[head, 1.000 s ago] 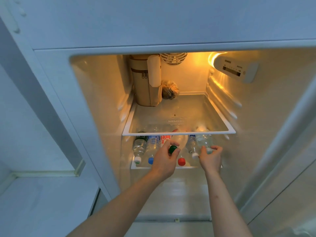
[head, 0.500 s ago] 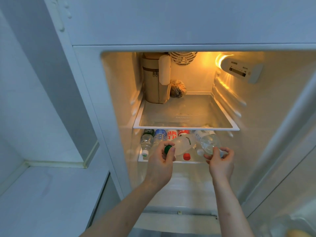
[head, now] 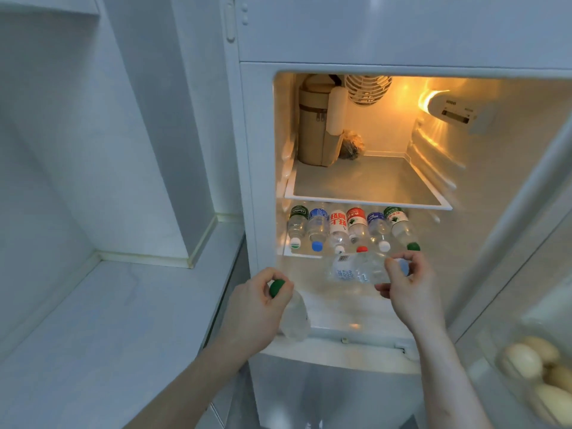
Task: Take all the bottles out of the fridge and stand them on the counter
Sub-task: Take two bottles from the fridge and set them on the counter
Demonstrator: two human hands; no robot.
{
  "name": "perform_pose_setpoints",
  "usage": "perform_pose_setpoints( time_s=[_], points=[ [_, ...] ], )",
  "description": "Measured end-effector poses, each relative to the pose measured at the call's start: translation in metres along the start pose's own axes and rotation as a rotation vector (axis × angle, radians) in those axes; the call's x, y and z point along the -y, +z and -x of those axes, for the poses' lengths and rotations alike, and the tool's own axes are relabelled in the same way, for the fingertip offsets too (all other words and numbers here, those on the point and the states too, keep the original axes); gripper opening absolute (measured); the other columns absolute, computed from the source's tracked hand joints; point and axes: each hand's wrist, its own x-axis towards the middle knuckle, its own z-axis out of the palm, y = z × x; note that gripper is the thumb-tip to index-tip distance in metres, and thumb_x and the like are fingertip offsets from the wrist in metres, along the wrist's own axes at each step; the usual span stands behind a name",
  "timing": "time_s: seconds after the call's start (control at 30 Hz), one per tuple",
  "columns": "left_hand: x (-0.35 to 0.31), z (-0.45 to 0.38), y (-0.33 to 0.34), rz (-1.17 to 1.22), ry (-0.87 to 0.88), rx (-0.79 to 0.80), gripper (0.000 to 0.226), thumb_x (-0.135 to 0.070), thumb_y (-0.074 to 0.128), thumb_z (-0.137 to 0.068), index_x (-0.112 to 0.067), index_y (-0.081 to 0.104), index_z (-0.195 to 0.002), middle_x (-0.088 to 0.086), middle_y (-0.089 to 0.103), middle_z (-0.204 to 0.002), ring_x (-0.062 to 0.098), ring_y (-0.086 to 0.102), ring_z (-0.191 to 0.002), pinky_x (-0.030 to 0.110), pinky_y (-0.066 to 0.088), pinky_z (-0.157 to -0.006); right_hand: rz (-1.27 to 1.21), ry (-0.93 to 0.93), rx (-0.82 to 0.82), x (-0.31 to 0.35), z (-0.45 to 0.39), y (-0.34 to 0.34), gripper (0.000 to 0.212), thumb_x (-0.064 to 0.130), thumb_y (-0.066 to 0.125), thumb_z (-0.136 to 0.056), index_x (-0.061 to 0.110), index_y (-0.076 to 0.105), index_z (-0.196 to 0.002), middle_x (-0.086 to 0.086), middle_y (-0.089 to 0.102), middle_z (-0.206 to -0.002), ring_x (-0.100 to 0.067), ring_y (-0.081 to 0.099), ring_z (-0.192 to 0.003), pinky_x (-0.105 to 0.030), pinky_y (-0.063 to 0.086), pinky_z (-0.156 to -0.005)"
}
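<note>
Left hand (head: 252,308) fingers pinch a green-capped bottle (head: 292,317) by its neck, hanging upright; worktop (head: 102,329) lies left. Right hand (head: 408,289) grips a sideways bottle (head: 356,270).

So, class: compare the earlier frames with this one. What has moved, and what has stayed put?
Both hands have pulled their bottles out of the fridge. The left hand grips the green-capped bottle by its neck, now carried leftward toward the counter. The right hand holds the blue-capped bottle clear of the shelf. Six bottles still lie in the row.
</note>
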Motion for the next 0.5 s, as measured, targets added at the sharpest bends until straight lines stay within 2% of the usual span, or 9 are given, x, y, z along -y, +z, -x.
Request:
perform_pose_setpoints(
  time_s=[0.13, 0.27, 0.37, 0.5],
  points=[
    [0.026, 0.045, -0.037, -0.053, -0.048, 0.065, 0.013, -0.043, 0.061, -0.097, -0.034, 0.067, -0.089, -0.013, 0.061, -0.068, 0.021, 0.066, -0.067, 0.040, 0.058, -0.065, 0.197, -0.066, 0.204, 0.023, 0.044, 0.008, 0.006, 0.028, 0.063, -0.095, 0.027, 0.062, -0.090, -0.001, 0.069, -0.083, -0.016, 0.073, -0.055, -0.054, 0.062, -0.072],
    [0.053, 0.101, -0.071, -0.115, -0.108, 0.080, 0.015, -0.041, 0.058, -0.098, -0.034, 0.065, -0.087, -0.013, 0.060, -0.063, 0.008, 0.056, -0.056, 0.025, 0.045, -0.056, 0.339, -0.142, 0.427, 0.037, 0.100, 0.032, 0.007, 0.025, 0.071, -0.089, 0.027, 0.067, -0.085, 0.003, 0.068, -0.075, -0.015, 0.071, -0.052, -0.045, 0.061, -0.064],
    [0.070, 0.138, -0.092, -0.129, -0.174, 0.062, 0.015, -0.043, 0.058, -0.098, -0.034, 0.064, -0.087, -0.004, 0.061, -0.066, 0.005, 0.049, -0.054, 0.025, 0.042, -0.056, 0.398, -0.186, 0.637, 0.044, 0.136, 0.054, 0.007, 0.027, 0.073, -0.088, 0.027, 0.068, -0.083, 0.000, 0.067, -0.074, -0.015, 0.072, -0.054, -0.040, 0.059, -0.062],
    [0.091, 0.190, -0.123, -0.111, -0.289, -0.005, 0.016, -0.044, 0.058, -0.099, -0.034, 0.063, -0.088, -0.009, 0.056, -0.059, 0.007, 0.045, -0.051, 0.026, 0.041, -0.057, 0.439, -0.283, 0.903, 0.051, 0.181, 0.099, 0.011, 0.039, 0.073, -0.086, 0.029, 0.069, -0.083, -0.001, 0.068, -0.077, -0.015, 0.073, -0.058, -0.047, 0.063, -0.065]
  ],
)
